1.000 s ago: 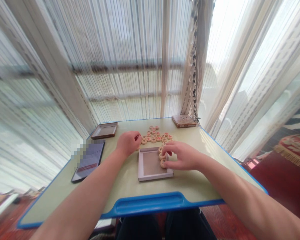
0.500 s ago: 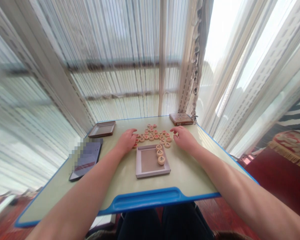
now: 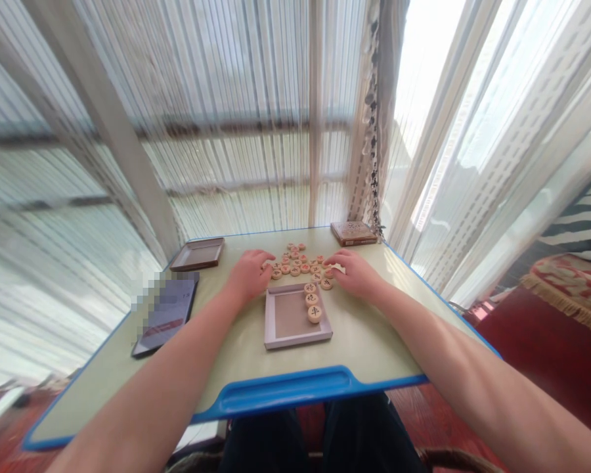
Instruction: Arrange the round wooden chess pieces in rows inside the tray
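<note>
Round wooden Chinese chess pieces [image 3: 295, 270], marked in red or black characters, lie in a loose cluster beyond an open shallow box tray [image 3: 299, 343]. Three black-marked pieces [image 3: 312, 299] stand in a column along the tray's right side. At the cluster's left edge is my left hand [image 3: 251, 272], fingers stretched forward and partly covering pieces there. My right hand [image 3: 353, 272] is open at the right edge, its fingertips over or against the outer pieces. Whether its thumb touches a piece is hard to make out.
A second shallow box part [image 3: 197, 255] lies at the back left, with a dark tablet [image 3: 170, 312] nearer me. A closed printed box [image 3: 353, 233] sits at the back right. The table has a blue rim with a moulded trough [image 3: 284, 387]. Sheer curtains [image 3: 246, 157] hang behind.
My right hand has moved left onto the right side of the cluster. My left hand has shifted slightly inward, its fingers reaching further over the left pieces. The three tray pieces have stayed put.
</note>
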Demonstrator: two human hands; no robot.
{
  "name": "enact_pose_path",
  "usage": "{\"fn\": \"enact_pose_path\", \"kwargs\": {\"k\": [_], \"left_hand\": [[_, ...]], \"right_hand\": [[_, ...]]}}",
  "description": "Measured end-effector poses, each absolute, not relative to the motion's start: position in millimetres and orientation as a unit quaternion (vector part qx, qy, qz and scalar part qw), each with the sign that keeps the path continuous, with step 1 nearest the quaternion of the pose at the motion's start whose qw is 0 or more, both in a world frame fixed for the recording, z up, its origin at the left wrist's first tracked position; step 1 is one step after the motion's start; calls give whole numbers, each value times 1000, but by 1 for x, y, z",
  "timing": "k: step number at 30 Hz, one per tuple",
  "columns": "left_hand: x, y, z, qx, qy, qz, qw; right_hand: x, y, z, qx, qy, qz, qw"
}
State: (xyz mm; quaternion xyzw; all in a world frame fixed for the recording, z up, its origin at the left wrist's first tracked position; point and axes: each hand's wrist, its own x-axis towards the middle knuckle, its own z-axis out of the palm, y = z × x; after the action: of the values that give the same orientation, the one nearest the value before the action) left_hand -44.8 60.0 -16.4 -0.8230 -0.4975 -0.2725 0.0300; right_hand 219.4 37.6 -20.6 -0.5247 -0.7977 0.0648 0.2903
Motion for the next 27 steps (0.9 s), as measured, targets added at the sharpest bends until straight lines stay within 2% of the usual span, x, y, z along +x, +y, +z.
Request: {"fn": "enact_pose_path", "kwargs": {"k": [6,11,17,21,24,27], "left_hand": [[-37,50,-11,-848,-469,-245,17],[-43,62,-21,-806,-545,-229,27],[-51,76,-27,-718,-619,-256,-190],[-63,73,-18,-693,-587,-256,-331],[-76,71,-15,-717,-540,-199,-393],[-89,76,-17,-725,-507,-204,-420]], "right_hand": [[220,34,-17,-513,-808,62,284],[221,36,-20,-522,-809,49,266],[221,33,-20,-485,-841,91,222],[224,31,-17,-467,-851,109,214],[226,32,-17,-488,-839,109,216],[228,35,-18,-513,-825,97,216]]}}
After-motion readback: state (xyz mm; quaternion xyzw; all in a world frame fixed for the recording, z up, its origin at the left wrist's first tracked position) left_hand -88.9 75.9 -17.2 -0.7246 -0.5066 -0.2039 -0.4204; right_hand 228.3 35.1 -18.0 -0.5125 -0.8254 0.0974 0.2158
